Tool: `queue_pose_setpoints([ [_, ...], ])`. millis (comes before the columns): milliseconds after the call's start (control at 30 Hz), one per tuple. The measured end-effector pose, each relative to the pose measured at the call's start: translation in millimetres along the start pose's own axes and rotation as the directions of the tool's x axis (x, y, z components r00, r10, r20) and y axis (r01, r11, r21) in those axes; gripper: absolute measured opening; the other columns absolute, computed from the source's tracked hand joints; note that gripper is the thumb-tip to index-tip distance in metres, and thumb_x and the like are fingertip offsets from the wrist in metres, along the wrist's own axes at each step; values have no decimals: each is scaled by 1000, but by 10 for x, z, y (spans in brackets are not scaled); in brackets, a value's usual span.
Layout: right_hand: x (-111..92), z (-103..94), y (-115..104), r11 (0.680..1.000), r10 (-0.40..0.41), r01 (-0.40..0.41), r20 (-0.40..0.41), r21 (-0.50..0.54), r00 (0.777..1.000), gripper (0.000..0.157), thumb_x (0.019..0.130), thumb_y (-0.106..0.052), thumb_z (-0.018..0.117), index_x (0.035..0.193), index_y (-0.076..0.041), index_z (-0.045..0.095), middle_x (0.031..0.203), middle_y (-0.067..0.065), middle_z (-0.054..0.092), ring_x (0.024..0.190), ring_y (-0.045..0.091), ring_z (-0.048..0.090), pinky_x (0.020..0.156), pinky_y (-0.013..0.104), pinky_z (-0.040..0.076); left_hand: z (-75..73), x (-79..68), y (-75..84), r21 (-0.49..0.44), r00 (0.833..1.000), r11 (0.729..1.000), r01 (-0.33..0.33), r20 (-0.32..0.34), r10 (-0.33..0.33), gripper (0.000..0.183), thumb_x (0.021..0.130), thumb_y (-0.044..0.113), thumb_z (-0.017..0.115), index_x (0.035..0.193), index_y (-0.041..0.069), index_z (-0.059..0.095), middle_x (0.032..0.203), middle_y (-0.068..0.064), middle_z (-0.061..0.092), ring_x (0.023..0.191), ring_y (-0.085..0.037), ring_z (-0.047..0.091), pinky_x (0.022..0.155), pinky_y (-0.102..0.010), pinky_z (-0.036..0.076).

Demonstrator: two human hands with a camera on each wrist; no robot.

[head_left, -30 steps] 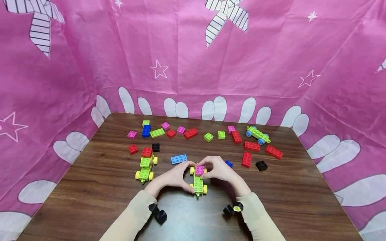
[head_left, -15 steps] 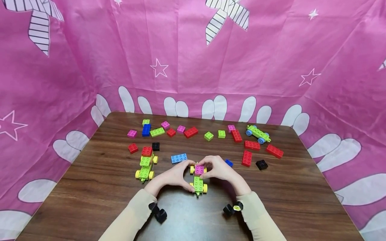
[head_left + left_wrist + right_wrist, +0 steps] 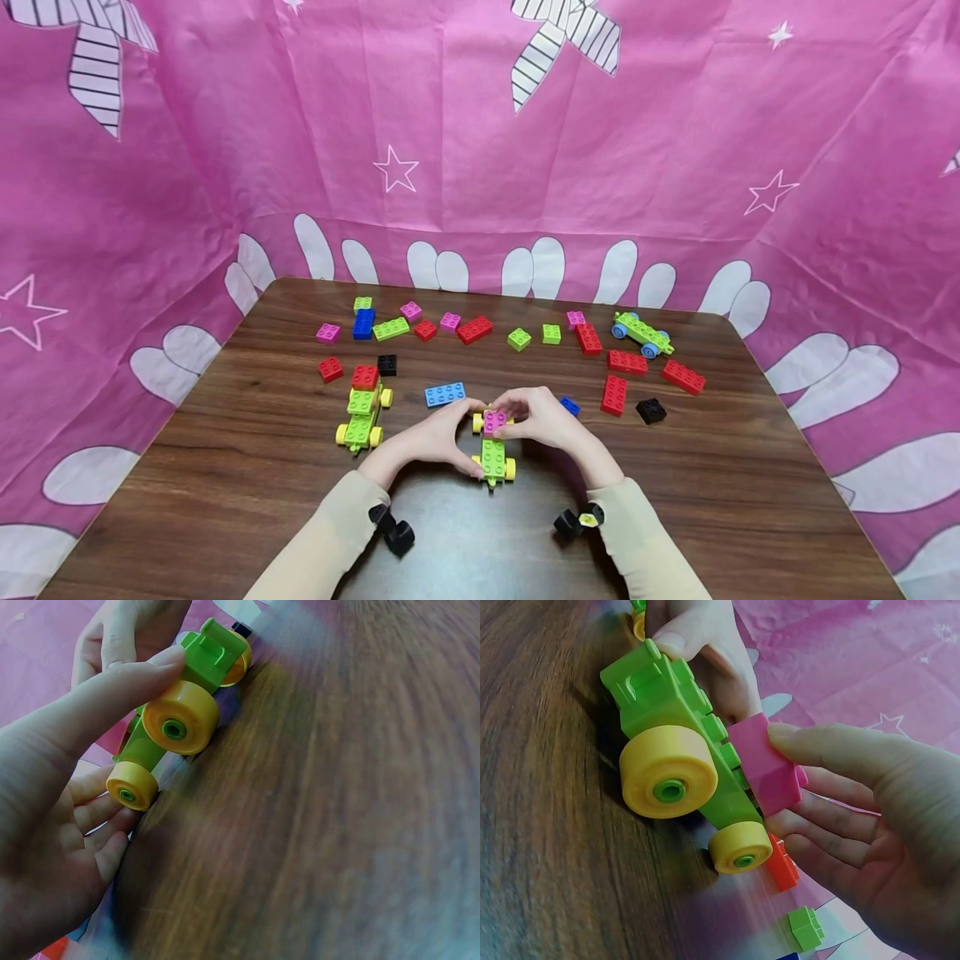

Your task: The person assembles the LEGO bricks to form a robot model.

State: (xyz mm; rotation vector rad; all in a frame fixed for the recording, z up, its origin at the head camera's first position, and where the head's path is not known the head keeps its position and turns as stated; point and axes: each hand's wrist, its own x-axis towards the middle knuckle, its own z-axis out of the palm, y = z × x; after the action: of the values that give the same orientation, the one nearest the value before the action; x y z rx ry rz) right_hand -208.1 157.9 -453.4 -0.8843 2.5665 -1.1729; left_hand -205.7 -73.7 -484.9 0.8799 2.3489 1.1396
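A green toy car base [image 3: 492,458] with yellow wheels stands lengthwise before me in the head view. My left hand [image 3: 438,435] holds it from the left, thumb at the near end and fingers at the far end. A pink brick [image 3: 493,423] sits over the base's far studs, pinched by my right hand [image 3: 543,417]. In the right wrist view, the pink brick [image 3: 763,765] is right at the studs, slightly askew, with the thumb on its side. The left wrist view shows the left thumb [image 3: 161,664] against the base's near end.
To the left stands another green car [image 3: 362,429] with yellow wheels, bearing green and red bricks. A light blue brick [image 3: 446,395] lies just beyond the left hand. Behind are several loose bricks and a green base [image 3: 642,333] with blue wheels. A pink curtain [image 3: 480,167] surrounds the table.
The pink brick has shifted very slightly left, and the right thumb has moved a little farther over it. The left hand and the car base stay in place.
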Motion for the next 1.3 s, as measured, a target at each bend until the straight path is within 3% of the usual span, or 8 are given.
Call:
queue_pose_setpoints([
  [333, 3, 26, -31, 999, 46, -46, -25, -4, 999, 28, 78, -25, 81, 101, -10, 77, 87, -3, 70, 79, 18, 60, 70, 23, 51, 9, -2, 9, -20, 999, 999, 35, 4, -34, 92, 67, 41, 87, 140, 8, 40, 140, -9, 46, 133, -22, 41, 111, -46, 34],
  [767, -6, 18, -86, 998, 57, -57, -9, -12, 998, 26, 77, -21, 81, 99, -8, 77, 85, -2, 70, 78, 13, 58, 68, 22, 49, 31, -6, 14, -43, 999, 998, 35, -8, -35, 85, 66, 36, 88, 133, 9, 45, 136, -7, 49, 130, -22, 43, 109, -46, 36],
  [1000, -5, 4, -124, 999, 42, -43, -20, -18, 999, 26, 75, -19, 82, 97, -6, 77, 82, 0, 69, 75, 17, 58, 64, 21, 47, 21, 6, 40, -33, 999, 999, 38, -12, -39, 84, 65, 36, 89, 132, 8, 45, 135, -8, 49, 129, -22, 43, 109, -45, 35],
  [1300, -16, 28, -165, 996, 87, -87, -27, -20, 996, 27, 74, -17, 83, 96, -4, 76, 83, 1, 69, 77, 23, 60, 62, 20, 48, 40, 16, 13, -33, 999, 999, 39, -12, -39, 85, 64, 38, 89, 131, 8, 46, 134, -7, 50, 128, -22, 45, 108, -45, 37],
])
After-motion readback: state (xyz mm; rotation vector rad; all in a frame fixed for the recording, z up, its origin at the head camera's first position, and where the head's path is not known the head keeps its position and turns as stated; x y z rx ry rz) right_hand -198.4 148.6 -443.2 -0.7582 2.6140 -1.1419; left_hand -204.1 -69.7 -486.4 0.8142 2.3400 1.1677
